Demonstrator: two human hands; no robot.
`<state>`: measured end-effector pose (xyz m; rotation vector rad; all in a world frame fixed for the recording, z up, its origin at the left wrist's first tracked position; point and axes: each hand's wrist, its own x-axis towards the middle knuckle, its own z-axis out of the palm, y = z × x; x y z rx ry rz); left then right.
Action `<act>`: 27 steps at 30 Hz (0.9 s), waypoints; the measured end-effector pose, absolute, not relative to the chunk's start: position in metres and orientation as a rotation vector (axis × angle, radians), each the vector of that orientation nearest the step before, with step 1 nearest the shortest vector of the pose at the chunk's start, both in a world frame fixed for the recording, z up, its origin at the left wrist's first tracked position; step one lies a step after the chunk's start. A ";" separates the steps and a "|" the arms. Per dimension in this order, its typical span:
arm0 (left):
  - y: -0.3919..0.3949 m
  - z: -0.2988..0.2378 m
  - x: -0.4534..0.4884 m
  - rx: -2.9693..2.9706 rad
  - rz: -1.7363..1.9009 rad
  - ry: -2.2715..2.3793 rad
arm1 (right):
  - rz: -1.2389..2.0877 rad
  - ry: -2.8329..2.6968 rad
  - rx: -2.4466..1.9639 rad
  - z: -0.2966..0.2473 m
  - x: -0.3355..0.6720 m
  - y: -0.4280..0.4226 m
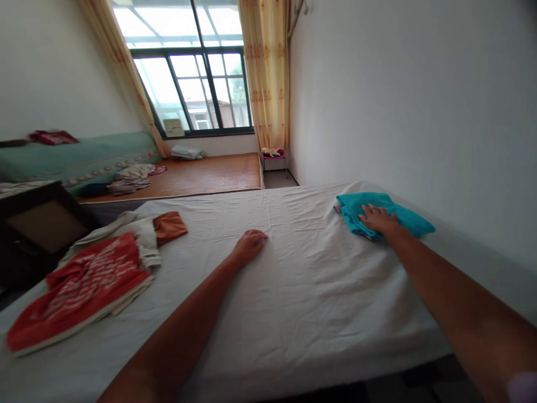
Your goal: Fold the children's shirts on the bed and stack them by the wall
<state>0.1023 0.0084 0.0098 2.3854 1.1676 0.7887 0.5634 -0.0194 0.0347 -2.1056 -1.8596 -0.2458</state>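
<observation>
My right hand (377, 219) lies flat, fingers stretched out, on a folded teal cloth (403, 215) at the far right of the bed, close to the wall. My left hand (250, 244) rests on the white sheet (302, 280) near the middle of the bed with its fingers curled under, holding nothing visible. A red and cream garment (79, 288) lies spread at the bed's left side, with a pale garment (138, 232) and an orange cloth (169, 226) beside it.
A white wall (419, 101) runs along the right of the bed. Beyond it lies a second bed with a woven mat (210, 173) and clothes, a small pink stool (273, 157), a window with yellow curtains, and a dark table (37, 224) at left.
</observation>
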 end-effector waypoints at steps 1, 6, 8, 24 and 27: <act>0.006 0.009 0.104 2.471 0.727 1.153 | -0.210 -1.931 -2.074 0.036 0.548 -0.017; -0.009 0.010 0.112 2.662 0.287 1.231 | -0.019 -2.340 -1.851 0.019 0.423 -0.011; -0.019 0.012 0.111 2.696 0.149 1.250 | 0.087 -2.581 -1.640 0.007 0.373 -0.020; -0.140 0.070 -0.149 2.525 0.164 2.124 | -0.017 -2.486 -1.288 -0.016 0.335 -0.043; -0.169 0.078 -0.194 2.140 -0.067 2.486 | -0.010 -2.483 -1.268 -0.016 0.334 -0.043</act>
